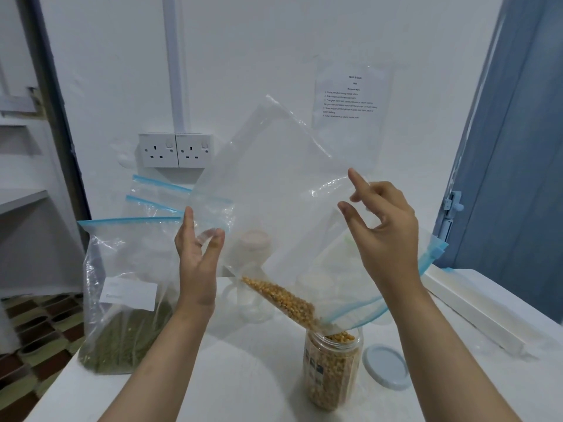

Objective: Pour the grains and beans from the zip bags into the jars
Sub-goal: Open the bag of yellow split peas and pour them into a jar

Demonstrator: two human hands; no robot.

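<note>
A large clear zip bag (pixel 274 193) is held tilted above the table, its blue zip mouth pointing down to the right. Yellow corn kernels (pixel 283 296) slide along its lower edge into an open plastic jar (pixel 332 370) that is nearly full of corn. My left hand (pixel 198 254) pinches the bag's lower left corner between thumb and fingers. My right hand (pixel 384 226) holds the bag's right edge with curled fingers, while its index finger and thumb stick out.
The jar's pale blue lid (pixel 387 367) lies beside it on the white table (pixel 243 376). A zip bag of green beans (pixel 122 300) stands at left, with more zip bags (pixel 152 193) behind. Clear jars (pixel 253 300) stand behind the held bag. A long white box (pixel 475 309) lies at right.
</note>
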